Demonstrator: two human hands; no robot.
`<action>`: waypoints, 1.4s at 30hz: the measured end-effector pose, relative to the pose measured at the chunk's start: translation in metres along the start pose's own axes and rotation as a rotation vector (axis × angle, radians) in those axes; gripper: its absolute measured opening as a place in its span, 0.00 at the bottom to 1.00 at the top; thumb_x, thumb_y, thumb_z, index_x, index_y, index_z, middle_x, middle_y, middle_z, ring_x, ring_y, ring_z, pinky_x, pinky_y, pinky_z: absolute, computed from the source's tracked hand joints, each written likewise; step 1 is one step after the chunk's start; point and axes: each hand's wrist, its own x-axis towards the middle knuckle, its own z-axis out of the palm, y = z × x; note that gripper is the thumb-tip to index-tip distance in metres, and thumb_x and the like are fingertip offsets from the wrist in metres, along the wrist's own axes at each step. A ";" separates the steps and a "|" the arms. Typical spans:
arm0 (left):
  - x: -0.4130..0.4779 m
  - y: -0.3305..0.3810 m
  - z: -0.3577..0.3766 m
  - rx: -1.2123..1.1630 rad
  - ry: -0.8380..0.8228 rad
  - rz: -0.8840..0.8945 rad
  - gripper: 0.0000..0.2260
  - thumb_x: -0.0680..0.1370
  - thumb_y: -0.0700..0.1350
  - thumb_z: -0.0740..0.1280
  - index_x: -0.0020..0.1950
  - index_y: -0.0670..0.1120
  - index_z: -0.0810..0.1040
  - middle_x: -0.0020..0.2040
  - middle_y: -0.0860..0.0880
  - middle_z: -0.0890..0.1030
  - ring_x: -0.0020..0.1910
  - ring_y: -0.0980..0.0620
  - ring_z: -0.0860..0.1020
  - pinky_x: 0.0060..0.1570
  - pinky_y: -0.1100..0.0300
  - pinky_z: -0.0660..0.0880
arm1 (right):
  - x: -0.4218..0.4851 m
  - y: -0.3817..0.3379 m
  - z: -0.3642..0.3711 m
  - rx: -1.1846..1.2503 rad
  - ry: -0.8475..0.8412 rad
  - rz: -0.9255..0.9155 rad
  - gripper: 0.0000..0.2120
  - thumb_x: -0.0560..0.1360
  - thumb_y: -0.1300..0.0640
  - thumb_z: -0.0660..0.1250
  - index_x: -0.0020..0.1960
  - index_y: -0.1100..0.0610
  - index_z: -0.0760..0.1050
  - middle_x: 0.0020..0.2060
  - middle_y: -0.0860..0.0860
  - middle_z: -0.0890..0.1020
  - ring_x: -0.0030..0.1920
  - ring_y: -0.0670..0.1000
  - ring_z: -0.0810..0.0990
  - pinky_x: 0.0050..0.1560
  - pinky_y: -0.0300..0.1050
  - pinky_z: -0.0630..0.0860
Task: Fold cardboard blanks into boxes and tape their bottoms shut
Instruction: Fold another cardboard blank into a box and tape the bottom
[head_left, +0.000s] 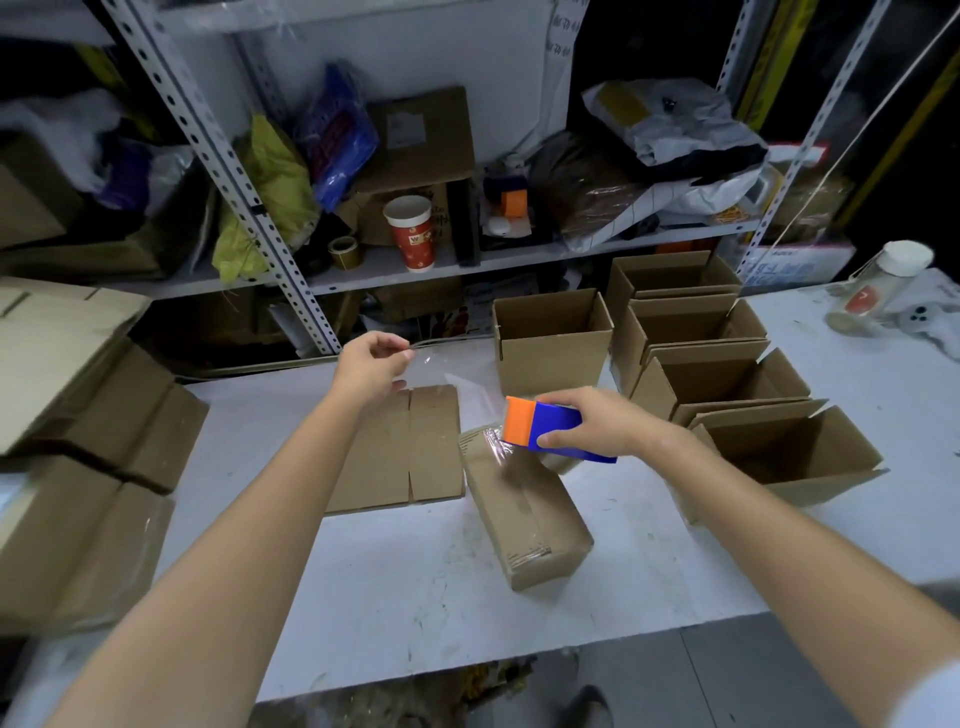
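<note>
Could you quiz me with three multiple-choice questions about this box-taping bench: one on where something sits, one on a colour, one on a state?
1. Where does the red paper cup stand?
A. On the shelf behind the table
B. Inside an open box
C. On the floor

2. What colours is the tape dispenser?
A. Green and white
B. Orange and blue
C. All black

3. What is the left hand doing?
A. Resting flat on the table
B. Gripping the cup
C. Pinching the free end of clear tape

Answers:
1 A: the cup stands on the shelf board beside a roll of tape.
2 B: its front is orange, its body blue, held in the right hand.
3 C: a clear strip stretches from the pinched fingers to the dispenser, above the upturned box.
</note>
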 end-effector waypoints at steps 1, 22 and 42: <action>-0.001 -0.004 -0.003 0.012 0.002 0.000 0.05 0.79 0.40 0.70 0.54 0.45 0.79 0.52 0.46 0.80 0.54 0.47 0.79 0.48 0.56 0.81 | 0.001 -0.002 0.007 -0.015 0.026 -0.021 0.32 0.74 0.39 0.72 0.74 0.45 0.66 0.64 0.44 0.77 0.57 0.48 0.76 0.49 0.43 0.77; -0.022 -0.031 0.002 -0.028 0.036 -0.094 0.05 0.78 0.41 0.71 0.53 0.48 0.78 0.50 0.48 0.80 0.50 0.50 0.79 0.43 0.59 0.78 | 0.003 0.019 0.038 -0.186 0.222 -0.064 0.28 0.69 0.46 0.76 0.58 0.48 0.61 0.47 0.49 0.79 0.42 0.52 0.79 0.44 0.48 0.78; -0.033 -0.036 0.024 -0.100 -0.035 -0.174 0.04 0.79 0.38 0.69 0.51 0.45 0.78 0.49 0.49 0.79 0.48 0.50 0.78 0.44 0.58 0.78 | 0.009 0.010 0.071 0.378 0.081 0.111 0.30 0.71 0.48 0.77 0.66 0.46 0.63 0.55 0.45 0.77 0.53 0.49 0.78 0.45 0.42 0.80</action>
